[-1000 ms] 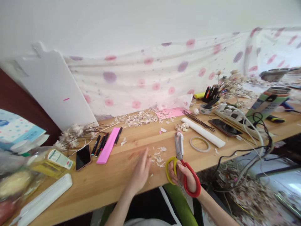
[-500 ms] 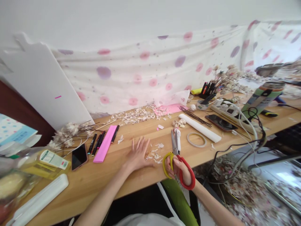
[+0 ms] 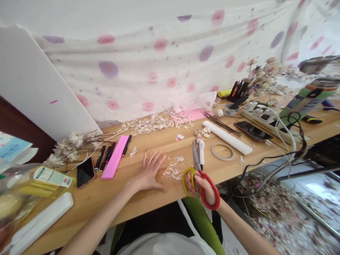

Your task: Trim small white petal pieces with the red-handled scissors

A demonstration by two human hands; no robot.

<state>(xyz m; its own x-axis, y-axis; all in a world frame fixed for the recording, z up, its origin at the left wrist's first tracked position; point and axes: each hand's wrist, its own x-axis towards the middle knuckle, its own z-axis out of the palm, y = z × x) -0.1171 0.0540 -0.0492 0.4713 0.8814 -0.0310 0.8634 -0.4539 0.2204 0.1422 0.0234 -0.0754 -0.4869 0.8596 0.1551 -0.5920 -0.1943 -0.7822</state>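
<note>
Scissor work in hand: the R hand (image 3: 202, 187) grips red-and-yellow-handled steel scissors (image 3: 196, 158), fingers through the loops, hand closed narrow around them. Blades point far, parted in a slim V, w/ nothing visible btwn them, so a cut wd need material brought to them. Scissors sit at the near edge of the light wooden table (image 3: 87, 209), R forearm coming in from the near right.

L hand (image 3: 150, 171) lies flat & open on the table, fingers spread toward far, wrist low, arm reaching in from near left. Nothing held in it. Small pale paper-like shreds (image 3: 171, 170) lie just right of it, btwn both hands.

A stubby white cylinder (image 3: 201, 150) stands just beside the blades on the far side. Further off: a long white foam bar (image 3: 227, 138), a pale ring of tape (image 3: 222, 151), a flat pink strip (image 3: 114, 161) to the left, and a drift of pale shavings (image 3: 148, 124) along the far edge.
</note>
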